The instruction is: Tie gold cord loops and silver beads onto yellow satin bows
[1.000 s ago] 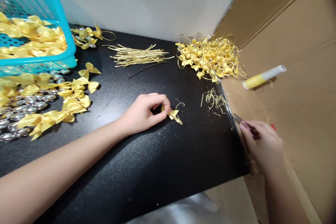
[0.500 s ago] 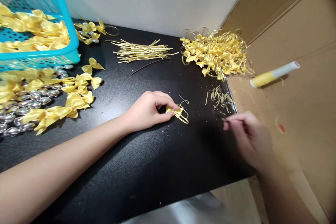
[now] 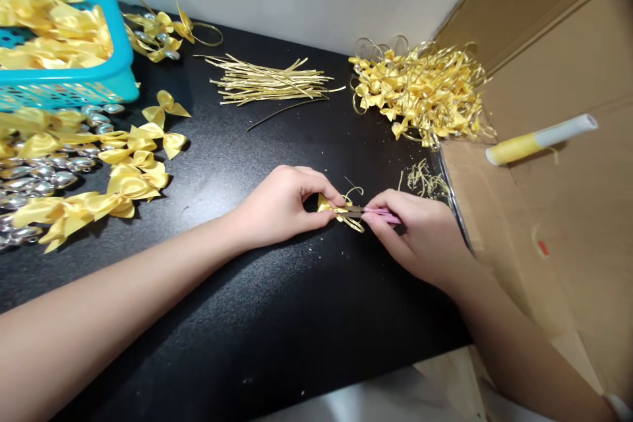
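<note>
My left hand [image 3: 297, 208] pinches a yellow ribbon bow [image 3: 324, 203] against the black tabletop. A loop of gold cord [image 3: 355, 223] sticks out from the bow on its right, and a thin loose end curls up above. My right hand [image 3: 420, 234] is closed around small scissors [image 3: 386, 213] with pink handles. Their metal blades reach to the bow, close by my left fingertips. Whether the blades touch the cord is hard to make out.
Gold cord pieces [image 3: 271, 82] lie at the back. Finished bows [image 3: 420, 89] are heaped at back right, above cord trimmings [image 3: 426, 179]. On the left are a turquoise basket [image 3: 121, 66] of bows, loose bows [image 3: 123, 184] and silver beads [image 3: 44, 175]. Cardboard [image 3: 558, 211] borders the right.
My right hand has moved left from the table's right edge to the bow, bringing the scissors up to it. My left hand keeps its pinch. The view has shifted slightly.
</note>
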Tool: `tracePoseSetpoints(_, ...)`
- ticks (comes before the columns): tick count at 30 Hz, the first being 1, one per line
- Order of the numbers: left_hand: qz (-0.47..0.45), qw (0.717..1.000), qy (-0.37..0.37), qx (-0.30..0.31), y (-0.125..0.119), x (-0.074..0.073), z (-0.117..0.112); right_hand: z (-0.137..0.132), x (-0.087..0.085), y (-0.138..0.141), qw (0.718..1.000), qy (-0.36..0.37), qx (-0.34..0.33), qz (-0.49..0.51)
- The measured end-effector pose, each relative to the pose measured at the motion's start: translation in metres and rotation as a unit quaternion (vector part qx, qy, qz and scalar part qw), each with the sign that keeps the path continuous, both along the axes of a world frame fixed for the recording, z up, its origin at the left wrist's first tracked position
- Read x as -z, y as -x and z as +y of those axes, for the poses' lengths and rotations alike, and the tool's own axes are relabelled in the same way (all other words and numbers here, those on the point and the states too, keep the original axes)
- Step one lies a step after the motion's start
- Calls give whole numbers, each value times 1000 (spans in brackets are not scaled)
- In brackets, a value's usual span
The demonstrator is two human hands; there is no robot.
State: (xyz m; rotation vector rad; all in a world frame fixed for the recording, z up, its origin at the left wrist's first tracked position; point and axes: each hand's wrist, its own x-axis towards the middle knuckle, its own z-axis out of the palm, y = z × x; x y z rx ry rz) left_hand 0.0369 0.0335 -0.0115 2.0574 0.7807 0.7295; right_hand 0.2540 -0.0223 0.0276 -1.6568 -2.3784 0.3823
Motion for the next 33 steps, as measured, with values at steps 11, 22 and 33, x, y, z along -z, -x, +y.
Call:
tracePoseSetpoints(11,7,1000,-3,-10,-2,0,-1,-1,1,6,999,-30,5,-39)
tracePoseSetpoints(22,7,1000,-9,-12,-1,0,-1,0,0,10,996,-82,4,-43)
tracePoseSetpoints(33,8,1000,-9,-14,-2,1,0,-1,1,15,985,-150,1,-91)
